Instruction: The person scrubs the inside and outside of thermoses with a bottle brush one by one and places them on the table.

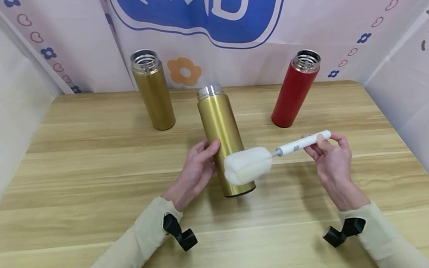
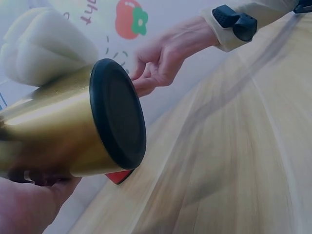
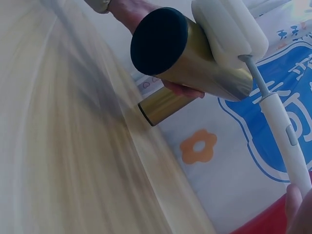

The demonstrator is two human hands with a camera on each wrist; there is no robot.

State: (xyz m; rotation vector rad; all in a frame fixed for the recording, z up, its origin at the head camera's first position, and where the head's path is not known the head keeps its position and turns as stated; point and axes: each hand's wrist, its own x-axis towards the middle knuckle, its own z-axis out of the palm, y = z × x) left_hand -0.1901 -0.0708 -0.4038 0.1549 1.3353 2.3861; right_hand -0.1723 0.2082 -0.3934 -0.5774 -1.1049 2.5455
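My left hand (image 1: 195, 173) grips a gold thermos bottle (image 1: 221, 123) around its lower side, lifted off the table and without a lid. Its dark base (image 2: 119, 114) faces the left wrist camera. With my right hand (image 1: 333, 161) I pinch the white handle (image 1: 304, 142) of a sponge bottle brush near its end. The brush's white sponge head (image 1: 248, 165) points left, in front of the bottle's lower part in the head view. In the right wrist view the sponge (image 3: 231, 31) lies alongside the bottle (image 3: 209, 73); whether they touch I cannot tell.
A second gold bottle (image 1: 157, 96) stands open-topped at the back left of the wooden table (image 1: 78, 191). At the back right is a red bottle (image 1: 293, 93), also without a lid. A printed cloth backdrop (image 1: 86, 41) hangs behind the table's far edge.
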